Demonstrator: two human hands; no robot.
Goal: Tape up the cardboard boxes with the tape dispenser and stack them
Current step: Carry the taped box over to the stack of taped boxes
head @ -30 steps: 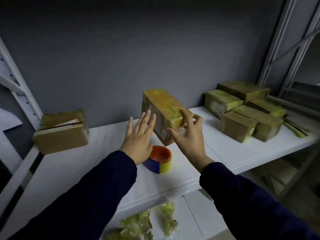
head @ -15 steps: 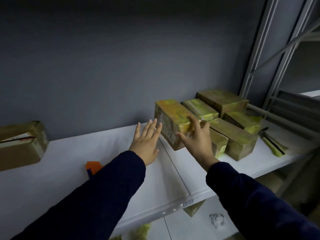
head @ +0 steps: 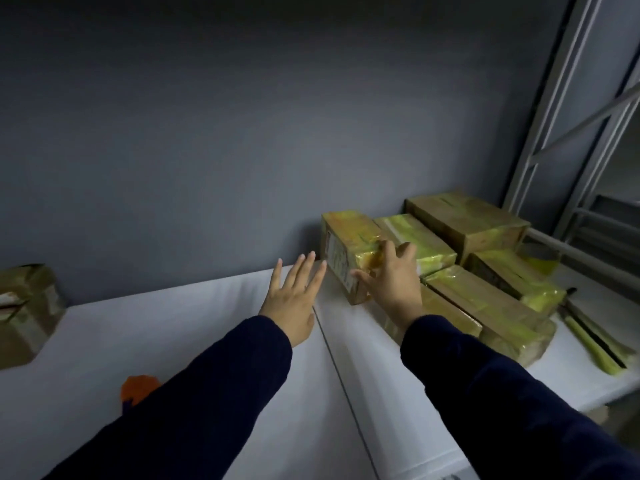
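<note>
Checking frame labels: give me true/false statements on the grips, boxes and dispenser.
1. The right grip holds a taped box. True.
2. The left grip holds the dispenser. False: it is open, empty; the dispenser lies on the shelf, partly behind the left sleeve.
3. A lone box sits at the shelf's left end. True.
4. The taped box sits atop the pile. False: it is at the pile's left side.

I see a flat dark grey wall (head: pixel 242 133) across the upper frame and a white shelf board (head: pixel 173 323) beneath it. Pale grey metal rack uprights (head: pixel 547 133) stand upper right. Yellow-green strips (head: pixel 588 342) lie on the board at the right edge.
</note>
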